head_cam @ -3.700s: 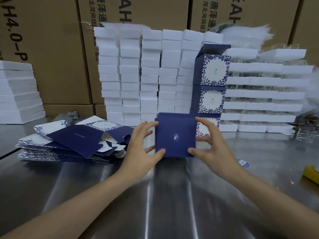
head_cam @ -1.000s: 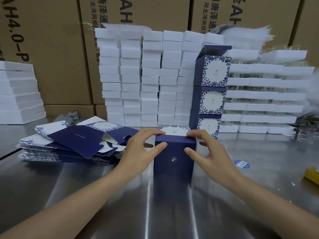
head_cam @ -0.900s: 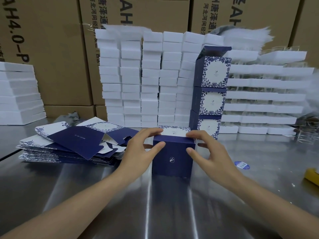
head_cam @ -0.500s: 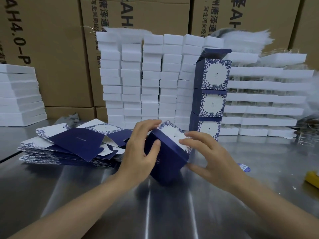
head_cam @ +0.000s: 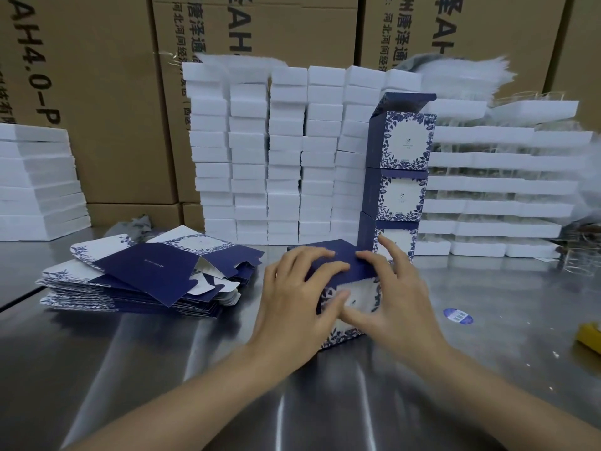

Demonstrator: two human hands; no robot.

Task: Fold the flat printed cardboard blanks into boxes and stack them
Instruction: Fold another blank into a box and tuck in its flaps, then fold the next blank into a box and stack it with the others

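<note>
A folded navy box [head_cam: 351,281] with a white floral-printed face toward me stands on the steel table in the middle of the head view. My left hand [head_cam: 299,301] grips its left side, fingers over the navy top and thumb on the printed face. My right hand [head_cam: 393,301] grips the right side the same way. Behind it rises a stack of three finished boxes [head_cam: 401,177]. A pile of flat printed blanks [head_cam: 143,281] lies to the left.
White foam blocks [head_cam: 286,157] are stacked in columns behind, with more white trays [head_cam: 507,190] to the right and at far left [head_cam: 35,183]. Brown cartons [head_cam: 97,92] form the back wall. A blue round sticker [head_cam: 458,316] and a yellow object [head_cam: 589,333] lie on the table's right.
The box has been turned over in both hands: its plain navy face was toward me, it then tilted, and the white printed face now points at me.
</note>
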